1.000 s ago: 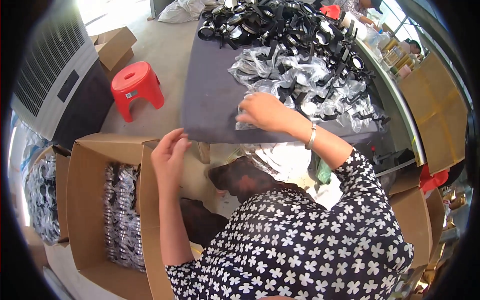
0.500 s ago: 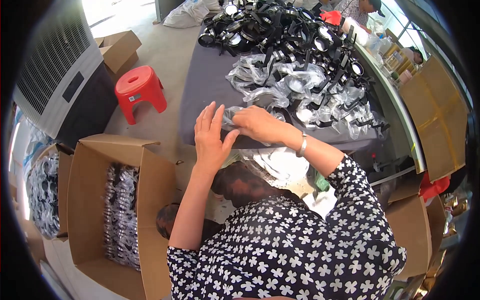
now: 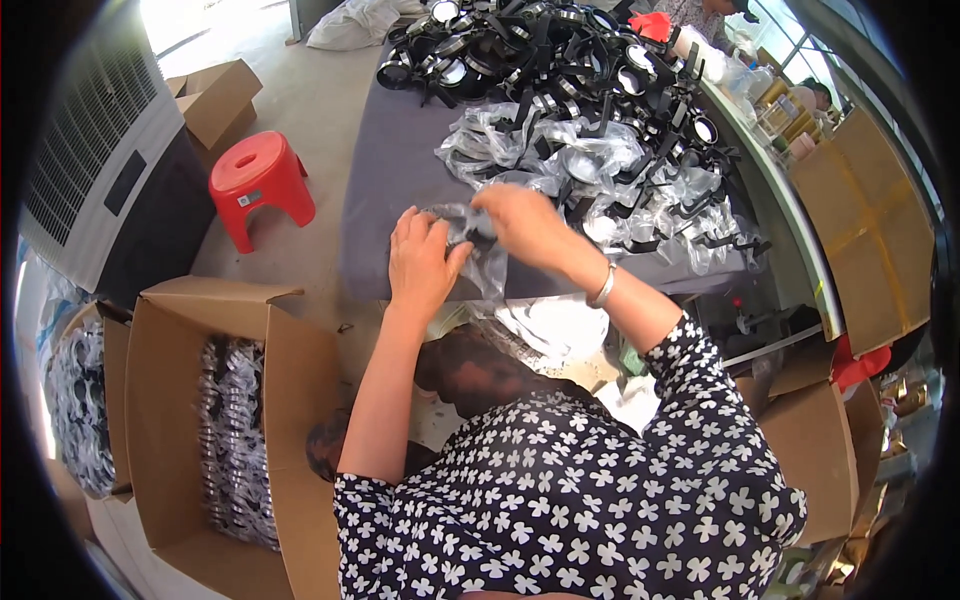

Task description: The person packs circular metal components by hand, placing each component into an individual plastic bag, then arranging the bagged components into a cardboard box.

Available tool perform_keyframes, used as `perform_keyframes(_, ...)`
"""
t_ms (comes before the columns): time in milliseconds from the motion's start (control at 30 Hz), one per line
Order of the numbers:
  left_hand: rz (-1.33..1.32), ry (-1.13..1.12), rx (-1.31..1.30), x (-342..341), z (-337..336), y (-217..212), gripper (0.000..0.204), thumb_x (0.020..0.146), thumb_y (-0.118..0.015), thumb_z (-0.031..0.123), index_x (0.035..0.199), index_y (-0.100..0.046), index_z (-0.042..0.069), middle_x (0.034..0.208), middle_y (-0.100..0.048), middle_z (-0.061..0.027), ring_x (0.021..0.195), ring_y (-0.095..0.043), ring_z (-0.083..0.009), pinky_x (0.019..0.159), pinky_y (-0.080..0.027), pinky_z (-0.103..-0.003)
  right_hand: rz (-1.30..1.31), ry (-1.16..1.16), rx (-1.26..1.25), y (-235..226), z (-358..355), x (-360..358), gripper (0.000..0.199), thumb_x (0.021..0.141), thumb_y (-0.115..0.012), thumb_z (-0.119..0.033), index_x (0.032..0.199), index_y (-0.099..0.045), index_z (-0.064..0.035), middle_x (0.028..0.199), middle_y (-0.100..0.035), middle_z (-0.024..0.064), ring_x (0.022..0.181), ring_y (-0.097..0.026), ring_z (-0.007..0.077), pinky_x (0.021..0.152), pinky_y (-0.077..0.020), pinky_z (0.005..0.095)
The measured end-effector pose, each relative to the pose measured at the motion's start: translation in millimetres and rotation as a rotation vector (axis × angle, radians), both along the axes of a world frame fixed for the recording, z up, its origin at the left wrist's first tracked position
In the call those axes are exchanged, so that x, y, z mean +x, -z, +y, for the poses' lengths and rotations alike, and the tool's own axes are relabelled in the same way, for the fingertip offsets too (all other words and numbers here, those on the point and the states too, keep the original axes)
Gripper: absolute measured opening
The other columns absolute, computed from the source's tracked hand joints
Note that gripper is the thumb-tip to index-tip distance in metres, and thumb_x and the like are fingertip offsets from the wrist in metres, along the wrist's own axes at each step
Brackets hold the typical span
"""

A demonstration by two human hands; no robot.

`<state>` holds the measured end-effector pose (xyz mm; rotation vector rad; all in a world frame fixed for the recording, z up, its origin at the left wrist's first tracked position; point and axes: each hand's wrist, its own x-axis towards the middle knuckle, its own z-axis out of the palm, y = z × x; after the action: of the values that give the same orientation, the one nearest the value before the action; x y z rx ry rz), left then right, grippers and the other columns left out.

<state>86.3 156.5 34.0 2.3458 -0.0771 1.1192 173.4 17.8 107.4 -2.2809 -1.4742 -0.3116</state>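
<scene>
A person's left hand (image 3: 420,262) and right hand (image 3: 522,224) close on a clear plastic bag (image 3: 482,262) with a dark strapped item inside, at the near edge of a grey table (image 3: 385,160). The left fingers (image 3: 415,232) press flat and spread on the film; the right fingers curl over its top, pinching it. The bag hangs partly past the table edge just below the fingers, so a loosened pinch could let it slide to the floor; the slick film may also bunch and snag the strap. Beyond the fingertips lie a heap of bagged pieces (image 3: 600,170) and, farther off, a pile of black strapped lamps (image 3: 540,50). Left of the left hand stands a red stool (image 3: 258,185) on a concrete floor; below it, an open cardboard carton (image 3: 215,440) holds packed pieces. A white cooling unit (image 3: 95,170) stands at far left.
</scene>
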Motion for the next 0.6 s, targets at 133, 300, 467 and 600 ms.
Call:
perform_keyframes(133, 0.06, 0.04, 0.025, 4, -2, -7, 0.03, 0.064, -0.069, 0.014, 0.089, -0.055, 0.005, 0.094, -0.051, -0.0107, 0.1, -0.045, -0.0354, 0.079, -0.042, -0.043, -0.069, 0.244, -0.458, -12, 4, 27, 0.018, 0.073, -0.055, -0.018, 0.077, -0.062, -0.0011, 0.073, -0.061, 0.018, 0.074, -0.059, 0.0347, 0.068, -0.0468, 0.0417)
perform_keyframes(300, 0.061, 0.072, 0.006, 2, 3, -5, 0.022, 0.061, -0.069, 0.006, 0.078, -0.054, 0.003, 0.089, -0.053, -0.0109, 0.097, -0.047, -0.0353, 0.075, -0.044, -0.042, -0.168, 0.1, -0.386, -19, 2, 0, 0.018, 0.072, -0.057, -0.02, 0.074, -0.061, -0.0027, 0.075, -0.061, 0.0126, 0.076, -0.059, 0.0329, 0.069, -0.0469, 0.0436)
perform_keyframes(467, 0.091, 0.05, 0.046, -10, 8, -31, 0.021, 0.06, -0.067, 0.004, 0.075, -0.053, 0.002, 0.089, -0.053, -0.0108, 0.093, -0.047, -0.034, 0.074, -0.043, -0.043, -0.465, -0.107, -0.407, -23, 4, -17, 0.025, 0.069, -0.066, -0.023, 0.084, -0.056, -0.0065, 0.089, -0.057, 0.0062, 0.082, -0.057, 0.0263, 0.071, -0.0459, 0.0387)
perform_keyframes(600, 0.2, 0.106, -0.01, -24, 21, -51, 0.027, 0.061, -0.066, 0.003, 0.086, -0.055, 0.003, 0.096, -0.054, -0.0122, 0.096, -0.048, -0.0356, 0.078, -0.042, -0.042, -0.063, -0.129, -0.397, -15, 10, -13, 0.03, 0.067, -0.069, -0.024, 0.087, -0.056, -0.0066, 0.08, -0.058, 0.0079, 0.071, -0.058, 0.0292, 0.061, -0.0448, 0.0388)
